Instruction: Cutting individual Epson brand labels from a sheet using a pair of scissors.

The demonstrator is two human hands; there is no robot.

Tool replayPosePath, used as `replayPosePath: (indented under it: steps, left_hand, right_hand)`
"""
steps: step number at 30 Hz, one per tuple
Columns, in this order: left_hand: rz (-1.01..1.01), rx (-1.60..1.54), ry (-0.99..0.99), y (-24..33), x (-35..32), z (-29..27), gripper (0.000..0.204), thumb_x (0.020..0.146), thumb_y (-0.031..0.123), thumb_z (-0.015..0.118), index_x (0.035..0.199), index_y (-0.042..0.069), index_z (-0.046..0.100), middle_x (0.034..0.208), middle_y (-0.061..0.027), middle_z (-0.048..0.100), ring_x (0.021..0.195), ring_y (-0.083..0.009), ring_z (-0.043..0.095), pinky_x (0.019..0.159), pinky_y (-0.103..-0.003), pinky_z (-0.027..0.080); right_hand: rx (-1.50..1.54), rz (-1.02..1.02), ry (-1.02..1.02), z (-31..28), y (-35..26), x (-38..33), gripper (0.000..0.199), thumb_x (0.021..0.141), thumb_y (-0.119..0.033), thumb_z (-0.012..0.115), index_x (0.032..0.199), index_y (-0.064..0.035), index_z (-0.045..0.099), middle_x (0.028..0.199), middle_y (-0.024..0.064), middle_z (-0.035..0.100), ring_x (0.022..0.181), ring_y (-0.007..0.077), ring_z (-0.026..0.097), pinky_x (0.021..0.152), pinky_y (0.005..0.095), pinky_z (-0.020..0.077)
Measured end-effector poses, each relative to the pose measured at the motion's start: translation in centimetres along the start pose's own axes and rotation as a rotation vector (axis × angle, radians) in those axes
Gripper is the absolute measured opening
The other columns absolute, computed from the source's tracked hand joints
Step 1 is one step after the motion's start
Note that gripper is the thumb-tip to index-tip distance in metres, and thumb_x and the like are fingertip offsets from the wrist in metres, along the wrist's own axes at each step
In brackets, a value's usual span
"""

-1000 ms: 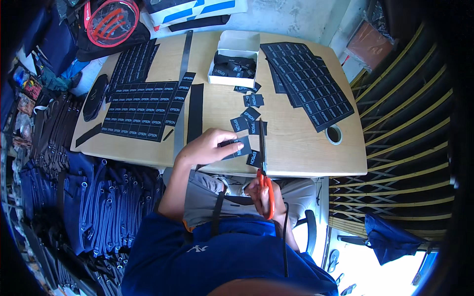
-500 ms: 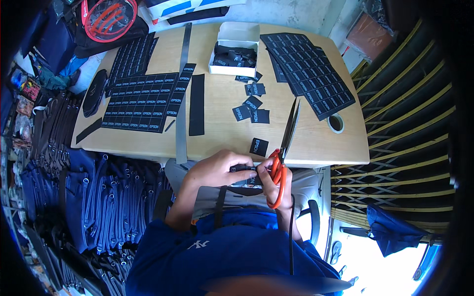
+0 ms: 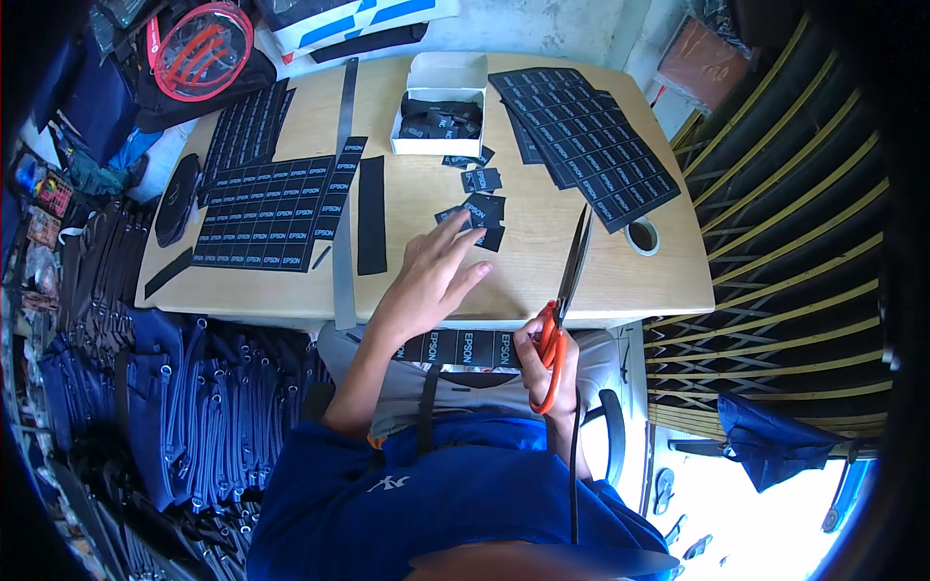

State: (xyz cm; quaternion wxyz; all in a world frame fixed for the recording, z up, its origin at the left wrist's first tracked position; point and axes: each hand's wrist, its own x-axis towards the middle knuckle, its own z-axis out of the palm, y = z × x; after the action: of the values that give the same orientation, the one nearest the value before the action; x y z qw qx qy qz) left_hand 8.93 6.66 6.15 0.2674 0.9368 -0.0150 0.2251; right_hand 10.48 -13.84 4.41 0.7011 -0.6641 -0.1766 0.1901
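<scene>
Bright daylight falls evenly on the wooden table (image 3: 542,261), casting soft, short shadows; beyond its lower right corner the ground is glaringly overexposed, left of it dim, and fisheye bending with black vignette rims the sharp frame

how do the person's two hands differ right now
The left hand lies open on the table, fingers spread toward small cut black labels; the right hand is closed around orange-handled scissors. The left hand holds nothing and sits further forward; the right hand stays at the table's near edge. Both are bare.
</scene>
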Motion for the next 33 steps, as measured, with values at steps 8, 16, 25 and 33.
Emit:
replayPosePath:
  steps: [8, 16, 25, 33]
  left_hand:
    - [-0.172, -0.615, -0.424, 2.0, -2.6, -3.1, 0.028, 0.086, 0.017, 0.064, 0.106, -0.002, 0.06, 0.092, -0.0116, 0.067, 0.087, -0.0176, 0.064, 0.077, -0.03, 0.048]
    - [-0.409, -0.715, -0.394, 1.6, -3.8, -1.7, 0.022, 0.082, 0.012, 0.069, 0.096, -0.003, 0.062, 0.077, -0.0052, 0.064, 0.071, -0.0053, 0.056, 0.062, -0.022, 0.045]
    - [-0.445, -0.642, 0.045, 1.0, -2.9, -2.8, 0.012, 0.085, 0.009, 0.065, 0.087, -0.002, 0.063, 0.069, 0.0017, 0.058, 0.061, -0.0016, 0.049, 0.052, -0.018, 0.038]
    - [-0.421, -0.636, 0.195, 1.5, -1.1, -3.5, 0.014, 0.084, 0.01, 0.065, 0.084, -0.004, 0.063, 0.069, -0.0017, 0.062, 0.062, -0.0022, 0.052, 0.052, -0.019, 0.039]
  right_hand:
    - [0.004, -0.059, 0.025, 0.0, -0.8, 1.4, 0.009, 0.088, -0.006, 0.059, 0.086, -0.0016, 0.051, 0.06, -0.0051, 0.048, 0.049, -0.0008, 0.038, 0.043, 0.0171, 0.0275]
    - [0.017, -0.092, 0.026, 0.5, 0.1, 1.8, 0.011, 0.086, -0.002, 0.061, 0.087, -0.0022, 0.05, 0.057, -0.0076, 0.044, 0.047, -0.0018, 0.035, 0.042, 0.018, 0.024]
    - [0.117, -0.178, -0.148, -0.4, 2.2, 0.6, 0.038, 0.083, -0.019, 0.068, 0.105, 0.0005, 0.043, 0.064, -0.0048, 0.035, 0.055, 0.0027, 0.031, 0.05, 0.0204, 0.0254]
    - [0.052, 0.035, -0.398, -1.2, 4.4, -3.7, 0.075, 0.079, -0.064, 0.057, 0.11, 0.0028, 0.044, 0.069, -0.0014, 0.034, 0.06, 0.0085, 0.032, 0.055, 0.0251, 0.029]
